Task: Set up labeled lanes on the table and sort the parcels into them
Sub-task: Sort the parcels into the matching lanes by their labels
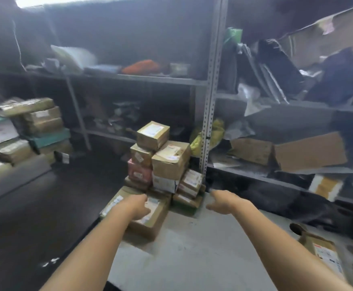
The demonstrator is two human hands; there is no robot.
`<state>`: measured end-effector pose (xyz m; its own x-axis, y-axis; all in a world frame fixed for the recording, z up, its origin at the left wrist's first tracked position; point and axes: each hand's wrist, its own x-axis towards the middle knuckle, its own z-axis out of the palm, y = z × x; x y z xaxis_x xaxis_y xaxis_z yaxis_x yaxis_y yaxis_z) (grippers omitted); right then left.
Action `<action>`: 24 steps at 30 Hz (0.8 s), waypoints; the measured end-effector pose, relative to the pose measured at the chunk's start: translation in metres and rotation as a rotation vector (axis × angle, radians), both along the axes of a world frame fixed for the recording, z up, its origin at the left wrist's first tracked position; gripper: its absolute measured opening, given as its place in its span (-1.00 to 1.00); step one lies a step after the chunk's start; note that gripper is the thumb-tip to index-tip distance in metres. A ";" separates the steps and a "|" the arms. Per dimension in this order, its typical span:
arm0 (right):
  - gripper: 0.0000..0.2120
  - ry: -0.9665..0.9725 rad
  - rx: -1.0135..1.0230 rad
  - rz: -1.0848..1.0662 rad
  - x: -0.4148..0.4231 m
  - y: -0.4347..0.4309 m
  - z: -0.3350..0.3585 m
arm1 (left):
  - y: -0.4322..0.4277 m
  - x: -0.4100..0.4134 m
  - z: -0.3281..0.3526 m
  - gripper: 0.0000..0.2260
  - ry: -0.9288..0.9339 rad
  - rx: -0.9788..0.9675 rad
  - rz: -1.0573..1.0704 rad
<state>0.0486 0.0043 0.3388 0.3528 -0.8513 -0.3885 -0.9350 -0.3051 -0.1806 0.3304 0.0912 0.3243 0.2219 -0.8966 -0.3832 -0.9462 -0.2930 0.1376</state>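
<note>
Sorting seems unstarted: no lanes beside the parcel stack, left hand flat on its front box, right hand spread, empty.

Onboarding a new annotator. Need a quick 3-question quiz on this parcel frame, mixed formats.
1. True or false: the right hand holds a parcel.
2. Multiple choice: the left hand reaches over A) the large cardboard box at the near foot of the parcel stack, B) a shelf, C) the floor.
3. Fill in: the odd-coloured box on the stack's left side is ___.

Key: 1 false, its fingers are spread and hold nothing; 2 A; 3 pink.
</note>
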 end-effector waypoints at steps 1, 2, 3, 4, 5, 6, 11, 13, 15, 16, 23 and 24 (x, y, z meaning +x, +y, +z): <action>-0.51 -0.027 -0.010 -0.006 0.019 -0.009 0.004 | -0.010 0.019 0.004 -0.58 -0.005 -0.021 0.004; -0.51 -0.050 -0.011 -0.018 0.035 -0.017 0.008 | -0.018 0.034 0.010 -0.61 -0.004 -0.035 0.017; -0.51 -0.072 -0.013 -0.022 0.048 -0.025 0.012 | -0.025 0.046 0.015 -0.63 0.006 -0.055 0.031; -0.50 -0.092 -0.015 -0.031 0.063 -0.033 0.018 | -0.036 0.059 0.021 -0.63 0.016 -0.073 0.038; -0.49 -0.111 -0.025 -0.044 0.077 -0.040 0.024 | -0.046 0.071 0.026 -0.62 0.026 -0.096 0.039; -0.48 -0.132 -0.035 -0.058 0.090 -0.050 0.029 | -0.059 0.081 0.030 -0.63 0.028 -0.118 0.039; -0.54 -0.204 -0.106 -0.055 0.146 -0.110 0.040 | -0.120 0.119 0.051 -0.64 -0.003 -0.232 0.038; -0.49 -0.228 -0.137 -0.052 0.162 -0.133 0.044 | -0.139 0.129 0.059 -0.63 -0.028 -0.252 0.053; -0.46 -0.251 -0.151 -0.043 0.177 -0.154 0.049 | -0.159 0.139 0.067 -0.61 -0.064 -0.248 0.069; -0.46 -0.265 -0.147 -0.042 0.183 -0.165 0.050 | -0.169 0.144 0.071 -0.61 -0.073 -0.244 0.080; -0.59 -0.453 -0.147 -0.164 0.228 -0.223 0.052 | -0.242 0.174 0.086 -0.56 0.036 -0.367 0.139; -0.59 -0.499 -0.140 -0.192 0.237 -0.231 0.050 | -0.255 0.178 0.085 -0.56 0.069 -0.384 0.141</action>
<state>0.2853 -0.2271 0.3886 0.2980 -0.9501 -0.0923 -0.7876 -0.1901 -0.5861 0.5084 -0.1634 0.4095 0.3382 -0.9400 -0.0453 -0.8852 -0.3341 0.3236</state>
